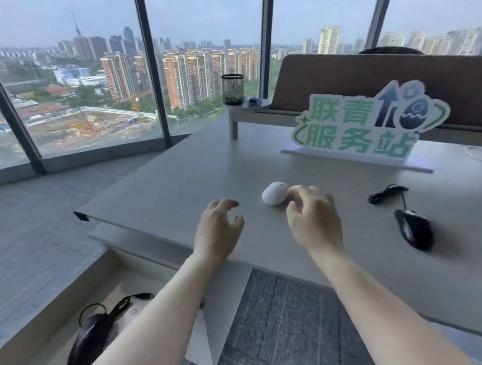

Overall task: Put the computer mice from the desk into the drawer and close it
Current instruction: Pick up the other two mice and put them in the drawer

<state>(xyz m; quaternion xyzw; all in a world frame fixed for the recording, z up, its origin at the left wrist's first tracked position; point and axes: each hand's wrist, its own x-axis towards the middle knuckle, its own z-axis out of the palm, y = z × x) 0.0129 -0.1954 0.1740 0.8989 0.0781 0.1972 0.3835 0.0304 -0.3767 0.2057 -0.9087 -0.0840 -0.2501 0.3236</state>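
The grey desk point(176, 175) carries a black wired mouse point(414, 228) at right. Below left, the open drawer point(43, 315) holds another black mouse point(87, 342). The right hand point(313, 220), fingers spread, touches the white mouse point(274, 192); the left hand point(217, 231) hovers, fingers loosely curled, empty.

Matt desk point(176, 169); glossy black mouse point(415, 228)

Sign: a cut-out standing sign point(369, 122) on the desk point(177, 181) ahead of me
Top row: I read 联青 in green characters
Bottom row: I read 服务站 in green characters
Symbols: beside the top row, a dark blue upward arrow and a cracked-egg emblem
Other print: none that I can read on anything else here
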